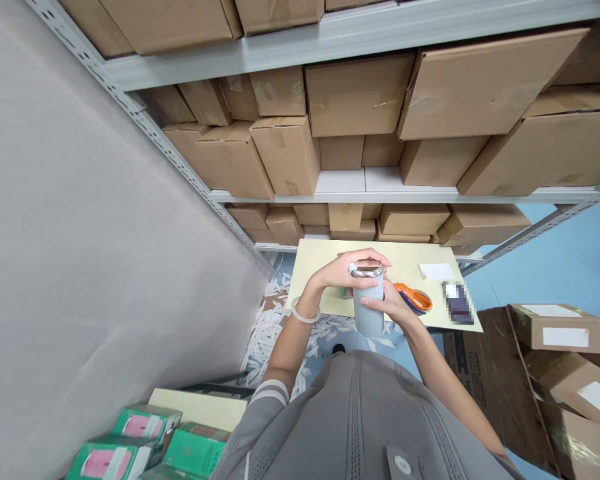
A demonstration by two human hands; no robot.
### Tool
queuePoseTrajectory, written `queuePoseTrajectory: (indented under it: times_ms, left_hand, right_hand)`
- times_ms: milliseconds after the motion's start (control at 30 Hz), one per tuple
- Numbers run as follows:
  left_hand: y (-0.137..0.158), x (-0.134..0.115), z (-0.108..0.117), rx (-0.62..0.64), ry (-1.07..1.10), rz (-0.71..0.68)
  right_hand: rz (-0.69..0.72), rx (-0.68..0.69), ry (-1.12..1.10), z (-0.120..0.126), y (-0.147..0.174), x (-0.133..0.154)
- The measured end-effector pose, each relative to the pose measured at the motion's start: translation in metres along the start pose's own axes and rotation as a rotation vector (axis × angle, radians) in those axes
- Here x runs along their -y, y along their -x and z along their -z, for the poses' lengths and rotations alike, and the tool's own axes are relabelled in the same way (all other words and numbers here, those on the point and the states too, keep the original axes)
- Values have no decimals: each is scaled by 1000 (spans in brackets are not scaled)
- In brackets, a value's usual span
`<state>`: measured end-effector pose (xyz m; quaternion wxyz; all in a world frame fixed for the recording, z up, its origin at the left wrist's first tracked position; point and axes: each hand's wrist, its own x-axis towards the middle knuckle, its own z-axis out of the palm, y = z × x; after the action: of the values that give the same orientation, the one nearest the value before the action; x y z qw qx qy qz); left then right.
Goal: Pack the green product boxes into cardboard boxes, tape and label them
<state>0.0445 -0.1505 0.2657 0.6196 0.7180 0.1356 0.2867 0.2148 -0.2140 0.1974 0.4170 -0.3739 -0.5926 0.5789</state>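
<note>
A pale blue-grey tumbler (369,317) with a shiny metal rim is held upright above the near edge of the cream table (325,253). My left hand (344,270) is closed around its top, with fingers over and beside the lid. Lower down, my right hand (389,301) grips the side of the body, thumb across the front. A small white piece sticks out at the lid's left side. Behind the tumbler a bit of something green shows, mostly hidden by my hands. Just right of my right hand lies an orange and dark blue object (414,298).
A white card (437,271) and a pixelated dark item (459,303) lie on the table's right. Metal shelving (410,198) packed with cardboard boxes stands behind. Paper strips (267,337) cover the floor at left. Labelled cartons (555,328) are at right, green boxes (193,448) at lower left.
</note>
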Motion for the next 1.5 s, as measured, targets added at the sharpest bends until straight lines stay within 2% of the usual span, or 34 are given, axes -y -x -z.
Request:
queuePoseTrajectory:
  times_ms: [133,300,433,500,567,667,767,833,900,1033,1167,1267,1333,1433,1500]
  left_hand:
    - [0,6,-8,-86,-155,-51]
    - [2,5,-12,-114,-267,-81]
    - [4,4,-6,-85,-219,-86]
    - [6,6,2,-123,-134,-80]
    - [8,11,10,-249,-44,-110]
    - [11,18,20,-529,22,-215]
    - [14,21,24,-781,-2,-259]
    - [16,20,24,-854,-9,-288]
    - [18,17,23,-847,-1,-310]
    - [19,8,27,-824,9,-268]
    - [23,15,29,-909,-4,-172]
    - [26,33,12,-921,74,-40]
    - [26,43,-8,-831,129,56]
    - [23,45,-34,-724,214,133]
    - [21,40,-43,-712,273,135]
  right_hand:
    - [37,-90,81,0,-3,-5]
    - [64,-130,152,-6,-4,-3]
    - [68,-123,188,-7,-3,4]
    - [78,-69,168,-4,-1,6]
    - [67,13,107,0,2,7]
    - [2,77,-3,2,10,4]
    - [-59,18,-80,-3,15,2]
    - [-70,-31,-133,-8,17,4]
    - [-59,-58,-167,-11,17,7]
    - [-3,-120,-188,-8,18,12]
    - [135,-337,-130,-6,19,12]
    - [219,-508,-13,-12,19,10]
    - [261,-590,83,-17,18,9]
    - [359,-660,322,-24,19,9]
    - [447,-674,517,-27,20,9]
